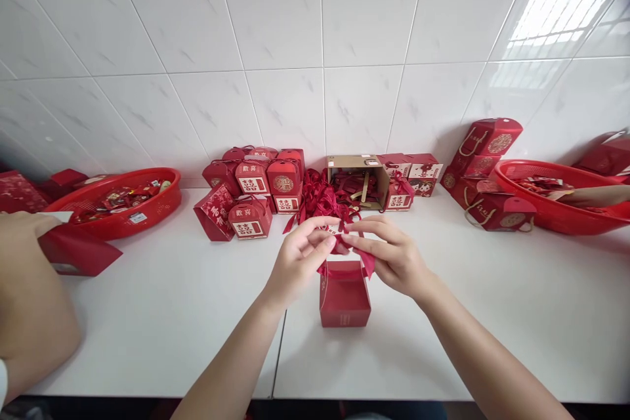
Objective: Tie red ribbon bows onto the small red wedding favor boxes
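Note:
A small red gift box [345, 298] stands on the white table in front of me, its dark red inside showing. Above its far edge, my left hand [301, 257] is closed in a pinch on a red ribbon [365, 262]. My right hand [396, 256] grips the same ribbon from the other side, thumb and fingers together. One ribbon end hangs down by the box's right corner. Just behind my fingers is a heap of red ribbons [319, 197]; the fingers partly hide the box's far side.
Finished-looking red boxes [250, 218] are stacked at the back left, others [497, 210] at the right. An open cardboard box [359, 163] holds ribbons. Red baskets of small packets stand left [147, 210] and right [536, 167]. Other people's arms [34, 302] reach in at both sides.

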{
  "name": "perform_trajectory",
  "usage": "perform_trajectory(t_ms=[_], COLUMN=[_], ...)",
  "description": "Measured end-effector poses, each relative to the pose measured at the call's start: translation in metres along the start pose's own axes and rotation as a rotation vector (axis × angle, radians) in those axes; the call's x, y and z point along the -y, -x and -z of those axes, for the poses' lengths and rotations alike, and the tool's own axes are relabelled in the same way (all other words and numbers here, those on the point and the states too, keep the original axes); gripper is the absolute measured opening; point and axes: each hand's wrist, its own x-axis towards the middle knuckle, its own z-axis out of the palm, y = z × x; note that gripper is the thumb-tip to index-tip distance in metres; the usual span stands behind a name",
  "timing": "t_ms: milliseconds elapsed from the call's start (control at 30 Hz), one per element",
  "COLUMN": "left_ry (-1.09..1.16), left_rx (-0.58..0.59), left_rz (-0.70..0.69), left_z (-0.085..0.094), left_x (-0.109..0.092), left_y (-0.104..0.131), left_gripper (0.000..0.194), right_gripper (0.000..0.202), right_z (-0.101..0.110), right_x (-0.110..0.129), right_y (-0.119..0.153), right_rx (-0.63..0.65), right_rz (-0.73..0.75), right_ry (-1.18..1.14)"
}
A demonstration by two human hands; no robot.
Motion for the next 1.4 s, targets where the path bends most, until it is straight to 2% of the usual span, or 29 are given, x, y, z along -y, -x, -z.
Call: perform_trajectory(t_ms=[67,100,167,200,267,367,433,500,567,633,733,833,900,933,1000,1133,1167,1200,1233,1300,1333,1400], left_ry=[-0.295,-0.436,-0.638,-0.691,-0.743,-0.724,-0.693,-0.662,-0.623,-0.559,-0.419,-0.275,-0.201,-0.172,-0.127,-0.038,-0.014,0.009,0.03,0.051,0.04,-0.044], left_rx=[-0.238,-0.351,-0.503,-0.539,-0.554,-0.482,-0.411,-0.384,-0.388,-0.371,-0.242,-0.048,0.067,0.117,0.219,0.46,0.504,0.532,0.541,0.46,0.381,0.204], left_rz=[-0.181,-0.241,-0.224,-0.15,0.007,0.135,0.195,0.225,0.24,0.263,0.34,0.465,0.551,0.585,0.632,0.679,0.679,0.674,0.668,0.64,0.608,0.492], left_z=[0.004,0.009,0.026,0.036,0.057,0.074,0.075,0.071,0.065,0.058,0.042,0.028,0.027,0.03,0.039,0.06,0.061,0.06,0.056,0.043,0.035,0.017], left_x=[0.01,0.018,0.04,0.054,0.084,0.123,0.138,0.142,0.137,0.129,0.118,0.115,0.115,0.114,0.108,0.088,0.083,0.078,0.074,0.068,0.065,0.061], left_y=[0.007,0.012,0.026,0.035,0.056,0.082,0.091,0.091,0.085,0.075,0.063,0.057,0.055,0.054,0.051,0.041,0.039,0.038,0.037,0.037,0.038,0.043], left_gripper=[0.027,0.025,0.019,0.016,0.015,0.012,0.014,0.019,0.025,0.029,0.036,0.046,0.048,0.046,0.037,0.022,0.021,0.022,0.026,0.034,0.035,0.031], right_gripper=[0.036,0.032,0.022,0.024,0.033,0.038,0.036,0.041,0.048,0.044,0.036,0.043,0.04,0.031,0.014,0.028,0.027,0.026,0.025,0.025,0.025,0.023], right_z=[0.001,0.004,0.012,0.017,0.027,0.035,0.035,0.033,0.029,0.022,0.001,-0.024,-0.03,-0.029,-0.019,0.001,0.0,-0.002,-0.007,-0.017,-0.021,-0.027], right_x=[0.001,0.0,-0.004,-0.007,-0.011,-0.011,-0.009,-0.008,-0.009,-0.009,-0.005,0.001,0.005,0.007,0.009,0.014,0.015,0.017,0.018,0.02,0.021,0.023], right_y=[0.015,0.027,0.061,0.082,0.127,0.18,0.196,0.195,0.181,0.16,0.131,0.117,0.114,0.112,0.109,0.099,0.097,0.095,0.092,0.087,0.084,0.076], right_rx=[-0.121,-0.191,-0.292,-0.308,-0.258,-0.141,-0.059,-0.065,-0.141,-0.178,-0.052,0.143,0.193,0.195,0.234,0.424,0.399,0.318,0.203,-0.015,-0.068,-0.036], right_rz=[-0.162,-0.298,-0.66,-0.856,-1.216,-1.379,-1.406,-1.387,-1.303,-1.175,-1.06,-1.051,-1.053,-1.048,-0.993,-0.819,-0.809,-0.812,-0.811,-0.788,-0.777,-0.789], right_ry=[-0.028,-0.029,0.015,0.056,0.175,0.182,0.128,0.161,0.257,0.276,0.056,-0.294,-0.479,-0.524,-0.502,-0.22,-0.135,-0.043,0.043,0.139,0.122,-0.03])
